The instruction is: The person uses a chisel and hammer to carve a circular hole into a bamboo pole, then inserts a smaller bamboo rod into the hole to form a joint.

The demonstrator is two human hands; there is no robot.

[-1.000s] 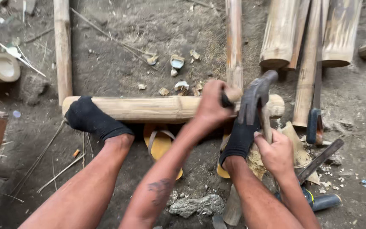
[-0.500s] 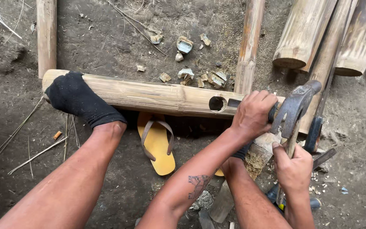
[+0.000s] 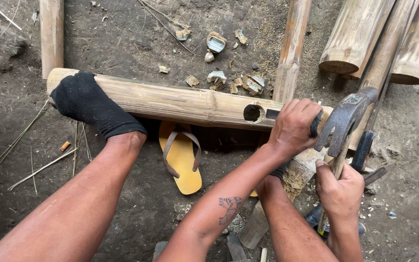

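Left hand [image 3: 294,127] clenched on a dark tool at the round hole [image 3: 252,113] of the pale bamboo pole [image 3: 170,102] lying beneath it; right hand [image 3: 340,191] grasps the steel claw hammer [image 3: 343,121], best struck squarely.

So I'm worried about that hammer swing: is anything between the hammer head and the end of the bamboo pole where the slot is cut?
The left hand sits there, gripping a dark tool handle against the bamboo pole beside the round hole. The hammer, held by the right hand, hangs just right of those fingers.
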